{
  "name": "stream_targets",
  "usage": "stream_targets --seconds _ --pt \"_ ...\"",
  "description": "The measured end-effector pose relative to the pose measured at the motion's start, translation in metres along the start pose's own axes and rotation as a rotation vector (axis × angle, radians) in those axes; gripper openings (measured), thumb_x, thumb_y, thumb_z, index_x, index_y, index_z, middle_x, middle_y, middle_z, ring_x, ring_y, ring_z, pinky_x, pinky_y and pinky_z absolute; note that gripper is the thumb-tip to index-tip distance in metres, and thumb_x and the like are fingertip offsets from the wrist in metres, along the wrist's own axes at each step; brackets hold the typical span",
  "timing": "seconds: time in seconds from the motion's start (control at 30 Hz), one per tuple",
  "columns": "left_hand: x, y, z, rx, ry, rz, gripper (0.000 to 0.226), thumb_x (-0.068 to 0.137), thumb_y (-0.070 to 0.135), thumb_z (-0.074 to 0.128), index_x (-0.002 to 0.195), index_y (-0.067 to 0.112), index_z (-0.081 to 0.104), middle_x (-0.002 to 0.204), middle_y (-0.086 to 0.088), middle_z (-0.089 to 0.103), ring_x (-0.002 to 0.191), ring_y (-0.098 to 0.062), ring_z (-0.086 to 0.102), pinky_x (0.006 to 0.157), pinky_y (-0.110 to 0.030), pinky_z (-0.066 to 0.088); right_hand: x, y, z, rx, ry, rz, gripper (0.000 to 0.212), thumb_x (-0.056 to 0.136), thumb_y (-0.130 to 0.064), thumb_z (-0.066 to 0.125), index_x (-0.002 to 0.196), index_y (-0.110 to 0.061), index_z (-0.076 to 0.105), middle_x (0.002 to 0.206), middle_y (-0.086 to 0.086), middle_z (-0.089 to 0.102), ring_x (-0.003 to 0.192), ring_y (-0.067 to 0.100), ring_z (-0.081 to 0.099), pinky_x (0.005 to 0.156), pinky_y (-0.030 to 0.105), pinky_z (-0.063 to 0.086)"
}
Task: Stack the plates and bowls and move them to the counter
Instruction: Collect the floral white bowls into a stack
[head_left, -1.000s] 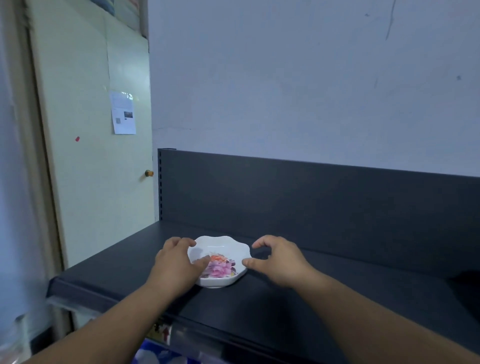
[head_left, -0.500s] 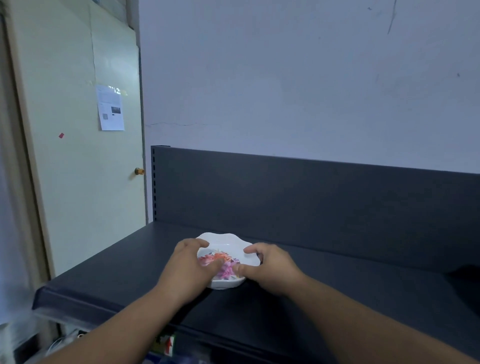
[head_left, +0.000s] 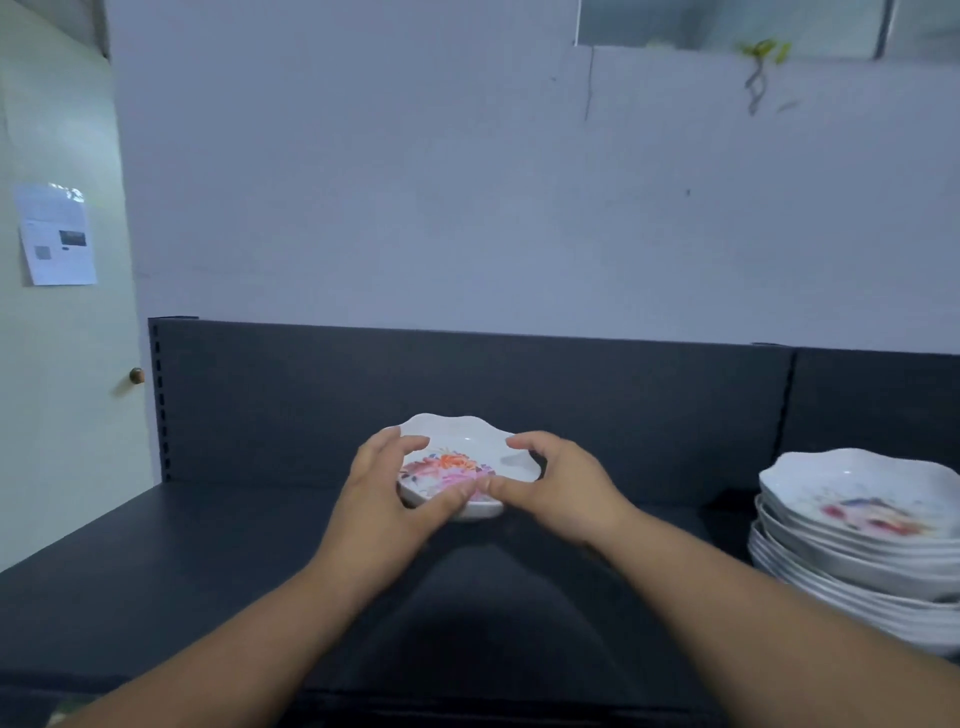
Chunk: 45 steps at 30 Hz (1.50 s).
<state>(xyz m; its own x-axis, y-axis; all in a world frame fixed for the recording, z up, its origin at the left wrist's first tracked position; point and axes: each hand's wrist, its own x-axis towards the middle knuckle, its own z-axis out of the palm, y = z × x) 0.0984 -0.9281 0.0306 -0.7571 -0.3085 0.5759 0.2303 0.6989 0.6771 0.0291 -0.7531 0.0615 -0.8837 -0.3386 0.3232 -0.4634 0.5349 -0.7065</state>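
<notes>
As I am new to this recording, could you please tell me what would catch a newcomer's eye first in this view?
First, the small floral dish at centre, gripped by the left hand and right hand from either side over the dark counter. Next, the tall stack of white dishes at the right edge of that counter. A paper notice hangs on the door at far left.

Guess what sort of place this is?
Likely a shop or storeroom: dark shelf with slotted back panel, a stack of dishes matching the floral dish that left hand and right hand grip, a paper notice on the door.
</notes>
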Motion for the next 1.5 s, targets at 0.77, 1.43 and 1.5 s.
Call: stream_targets --seconds 0.77,1.43,1.5 --pt "-0.052 0.234 0.209 -0.276 -0.085 0.089 0.020 0.077 0.039 0.073 0.080 0.021 0.064 0.125 0.013 0.044 0.110 -0.012 0.053 0.082 -0.020 0.040 -0.117 0.134 -0.293 -0.026 0.310 -0.008 0.043 0.086 -0.053 0.063 0.124 -0.035 0.059 0.132 -0.014 0.054 0.114 0.006 0.050 0.097 0.029 0.045" --pt "-0.043 0.236 0.248 -0.067 -0.200 0.011 0.030 0.076 0.048 0.072 0.085 0.021 0.062 0.103 0.006 0.054 0.090 -0.013 0.060 0.080 -0.030 0.051 -0.118 0.188 -0.308 0.022 0.161 0.013 0.043 0.083 -0.037 0.072 0.123 -0.041 0.057 0.123 -0.018 0.055 0.104 0.009 0.062 0.095 0.037 0.052" --pt "-0.041 0.232 0.246 -0.062 -0.233 0.014 0.031 0.076 0.050 0.071 0.084 0.021 0.063 0.103 0.008 0.055 0.091 -0.011 0.060 0.077 -0.026 0.050 -0.118 0.190 -0.308 0.031 0.170 0.020 0.040 0.083 -0.036 0.072 0.121 -0.040 0.058 0.122 -0.017 0.055 0.102 0.007 0.062 0.092 0.036 0.053"
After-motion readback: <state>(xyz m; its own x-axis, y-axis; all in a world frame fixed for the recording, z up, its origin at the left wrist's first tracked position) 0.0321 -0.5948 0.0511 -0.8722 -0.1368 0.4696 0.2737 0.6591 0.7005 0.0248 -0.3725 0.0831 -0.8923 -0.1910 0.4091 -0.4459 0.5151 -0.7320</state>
